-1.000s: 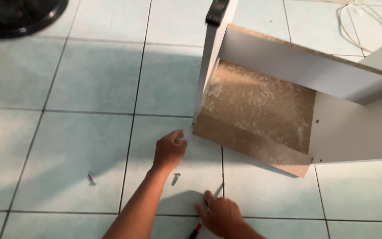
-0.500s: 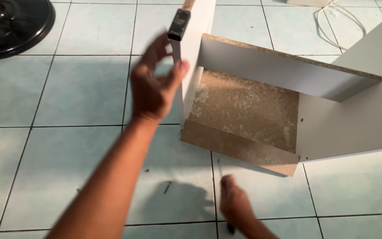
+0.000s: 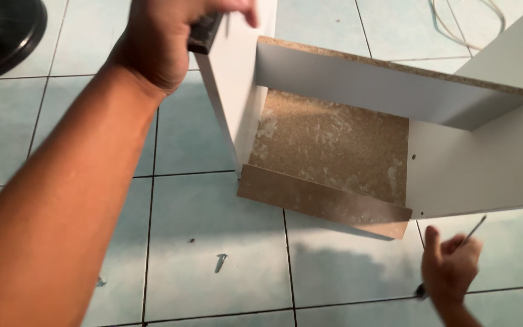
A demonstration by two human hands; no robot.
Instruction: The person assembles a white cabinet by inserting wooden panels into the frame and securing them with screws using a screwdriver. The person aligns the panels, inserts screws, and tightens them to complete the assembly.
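The left hand (image 3: 174, 36) is closed around a small dark object (image 3: 204, 30) at the top edge of the upright white panel (image 3: 234, 91). The object is partly hidden by the fingers, so its kind cannot be told. The right hand (image 3: 449, 269) is low in the frame, closed around a thin screwdriver (image 3: 470, 233) whose shaft points up toward the lower edge of the white side panel (image 3: 485, 157).

The cabinet carcass lies on the tiled floor (image 3: 213, 200). A chipboard back panel (image 3: 334, 145) sits between the two white panels, a white shelf board (image 3: 388, 91) spans above it, and a brown strip (image 3: 322, 200) lies along its front edge.

Hazards, as judged from this arrangement:

- The upright white panel appears to be steadied mainly by the left grip. If that grip slackens, the panel may tip and strain the joints.
- The brown strip looks loosely placed. A knock from the right hand may shift it out of line.
- A loose screw (image 3: 220, 262) lies on the floor well apart from both hands, with another small fitting (image 3: 100, 281) nearer the left forearm. Either may be knelt on or swept away.
- The screwdriver tip is close to the white laminate. A slip may scratch the face.
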